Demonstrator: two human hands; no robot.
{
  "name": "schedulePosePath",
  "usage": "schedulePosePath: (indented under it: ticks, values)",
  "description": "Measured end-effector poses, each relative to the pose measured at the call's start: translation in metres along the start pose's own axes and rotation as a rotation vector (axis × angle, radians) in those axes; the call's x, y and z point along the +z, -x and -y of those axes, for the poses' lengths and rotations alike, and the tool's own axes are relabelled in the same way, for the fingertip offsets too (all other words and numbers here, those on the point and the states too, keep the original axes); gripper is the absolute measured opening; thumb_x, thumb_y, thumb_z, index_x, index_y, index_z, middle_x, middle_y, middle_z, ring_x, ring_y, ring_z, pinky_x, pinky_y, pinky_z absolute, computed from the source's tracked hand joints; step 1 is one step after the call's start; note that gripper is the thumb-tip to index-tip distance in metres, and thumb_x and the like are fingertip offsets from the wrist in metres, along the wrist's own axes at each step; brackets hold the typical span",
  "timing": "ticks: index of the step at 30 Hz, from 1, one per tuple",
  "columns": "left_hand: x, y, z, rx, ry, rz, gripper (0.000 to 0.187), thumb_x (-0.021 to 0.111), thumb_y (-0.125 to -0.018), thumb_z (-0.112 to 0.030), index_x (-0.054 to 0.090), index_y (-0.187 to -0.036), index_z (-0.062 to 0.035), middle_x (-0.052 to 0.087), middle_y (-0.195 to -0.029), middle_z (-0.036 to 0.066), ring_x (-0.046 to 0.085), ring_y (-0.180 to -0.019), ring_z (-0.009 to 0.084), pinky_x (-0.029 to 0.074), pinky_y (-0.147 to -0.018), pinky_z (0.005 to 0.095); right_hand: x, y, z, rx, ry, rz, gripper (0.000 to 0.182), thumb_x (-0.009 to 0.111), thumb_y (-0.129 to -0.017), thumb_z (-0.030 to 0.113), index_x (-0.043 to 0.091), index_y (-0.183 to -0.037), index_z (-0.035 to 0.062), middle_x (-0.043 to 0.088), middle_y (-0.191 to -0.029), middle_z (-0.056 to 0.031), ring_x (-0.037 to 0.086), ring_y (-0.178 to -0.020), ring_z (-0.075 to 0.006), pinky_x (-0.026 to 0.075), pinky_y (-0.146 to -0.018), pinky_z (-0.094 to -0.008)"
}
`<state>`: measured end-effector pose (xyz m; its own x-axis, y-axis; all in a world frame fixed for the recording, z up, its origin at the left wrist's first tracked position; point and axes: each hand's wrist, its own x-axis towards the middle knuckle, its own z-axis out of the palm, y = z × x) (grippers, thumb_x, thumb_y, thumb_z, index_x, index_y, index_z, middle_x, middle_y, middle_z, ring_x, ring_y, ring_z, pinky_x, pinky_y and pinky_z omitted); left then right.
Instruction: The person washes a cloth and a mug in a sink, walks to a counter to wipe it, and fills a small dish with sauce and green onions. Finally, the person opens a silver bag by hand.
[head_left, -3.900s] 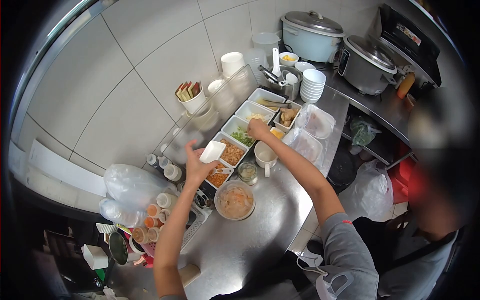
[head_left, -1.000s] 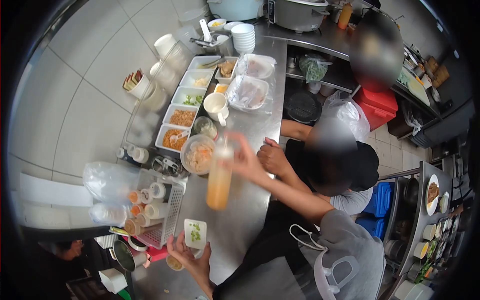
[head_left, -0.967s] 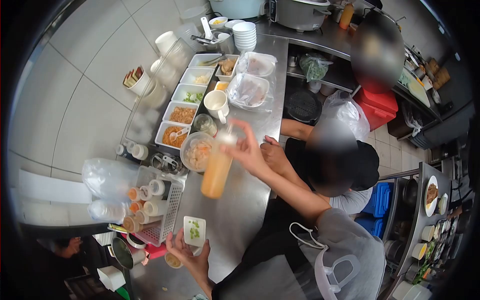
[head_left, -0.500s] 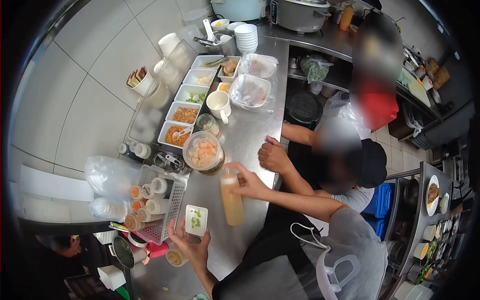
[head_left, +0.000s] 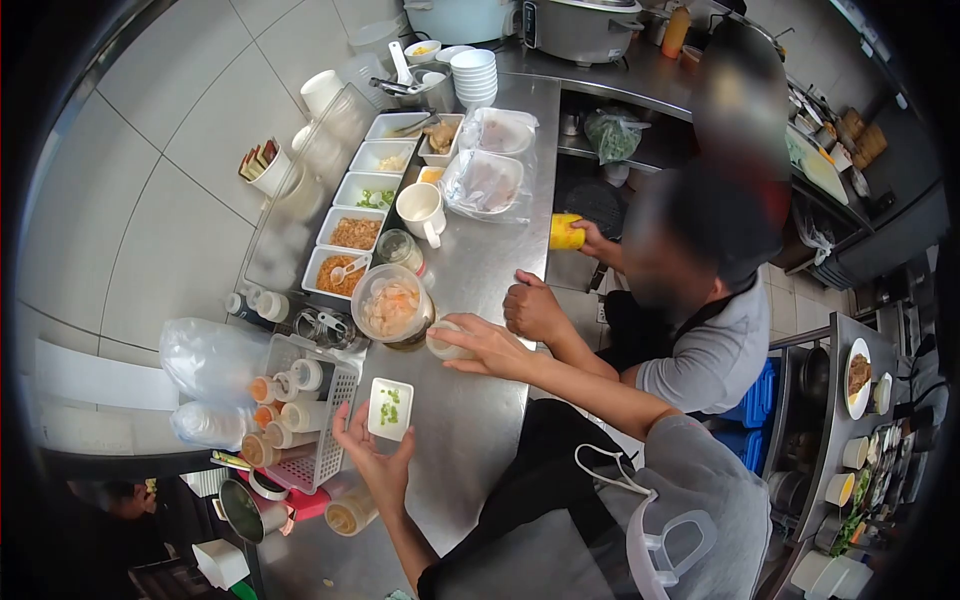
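Note:
My left hand (head_left: 378,462) grips a small white rectangular dish (head_left: 403,398) by its lower end, thumb on one side and fingers on the other. Chopped green onion (head_left: 390,406) lies in the dish. Higher up, my right hand (head_left: 485,350) is closed around a squeeze bottle (head_left: 446,338), whose pale round end faces the camera. My fingers hide much of it, and its yellowish contents do not show. Right beside the bottle stands a round tub (head_left: 394,305) of pale pinkish slices. A lidded jar (head_left: 350,512) stands near my left wrist.
White trays of toppings (head_left: 350,232) line the wall side, near a white mug (head_left: 420,212) and plastic-wrapped trays (head_left: 484,184). A basket of squeeze bottles (head_left: 325,440) sits at lower left. Across the counter edge, a co-worker (head_left: 690,330) holds a yellow can (head_left: 567,232).
My right hand has moved up slightly and tipped the bottle, so its end now shows instead of its side. The left hand keeps the dish. The co-worker has raised a yellow can into view.

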<state>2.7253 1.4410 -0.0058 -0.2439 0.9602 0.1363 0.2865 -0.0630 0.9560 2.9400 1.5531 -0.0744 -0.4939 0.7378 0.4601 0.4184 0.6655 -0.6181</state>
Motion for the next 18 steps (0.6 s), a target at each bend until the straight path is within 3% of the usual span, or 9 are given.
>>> schedulePosePath:
  ticks: [3, 9, 10, 14, 18]
  values:
    - [0.005, -0.007, -0.002, -0.014, 0.018, 0.008, 0.087, 0.066, -0.060, 0.012, 0.019, -0.131, -0.0052, 0.043, -0.120, 0.020, 0.047, -0.109, 0.0260, 0.038, -0.093, 0.0348, 0.010, 0.003, 0.003, 0.084, -0.400, -0.264, 0.071, 0.073, -0.071, 0.028, 0.037, -0.131, 0.0138, 0.043, -0.126, -0.0161, 0.053, -0.104, -0.0304, 0.044, -0.088, -0.0368]
    - [0.012, -0.020, 0.007, -0.014, -0.043, 0.041, 0.086, 0.068, -0.060, 0.009, 0.021, -0.131, -0.0067, 0.046, -0.117, 0.017, 0.048, -0.108, 0.0249, 0.038, -0.092, 0.0352, 0.025, 0.007, -0.012, 0.332, -0.586, -0.032, 0.064, 0.074, -0.070, 0.021, 0.043, -0.124, 0.0060, 0.047, -0.123, -0.0130, 0.047, -0.114, -0.0284, 0.039, -0.093, -0.0357]
    - [0.013, -0.023, 0.008, -0.005, -0.046, 0.053, 0.086, 0.069, -0.061, 0.008, 0.021, -0.131, -0.0070, 0.047, -0.116, 0.017, 0.049, -0.107, 0.0247, 0.038, -0.092, 0.0350, 0.017, 0.001, -0.005, 0.361, -0.568, -0.096, 0.064, 0.070, -0.066, 0.012, 0.043, -0.123, 0.0066, 0.051, -0.119, -0.0124, 0.045, -0.115, -0.0308, 0.040, -0.092, -0.0366]
    - [0.024, -0.033, 0.012, 0.017, -0.095, 0.091, 0.083, 0.069, -0.061, 0.005, 0.023, -0.130, -0.0070, 0.049, -0.115, 0.018, 0.050, -0.105, 0.0248, 0.039, -0.091, 0.0338, -0.029, -0.026, 0.003, 0.128, -0.034, -0.101, 0.067, 0.070, -0.054, 0.009, 0.051, -0.118, 0.0121, 0.051, -0.109, -0.0083, 0.046, -0.107, -0.0269, 0.030, -0.098, -0.0402]
    - [0.047, -0.046, 0.006, 0.063, -0.094, 0.146, 0.082, 0.068, -0.061, 0.004, 0.023, -0.129, -0.0062, 0.052, -0.112, 0.018, 0.053, -0.102, 0.0267, 0.041, -0.089, 0.0345, -0.056, -0.037, -0.001, -0.033, 0.441, -0.006, 0.059, 0.067, -0.060, 0.007, 0.055, -0.115, 0.0228, 0.050, -0.107, -0.0052, 0.046, -0.107, -0.0219, 0.022, -0.102, -0.0494]
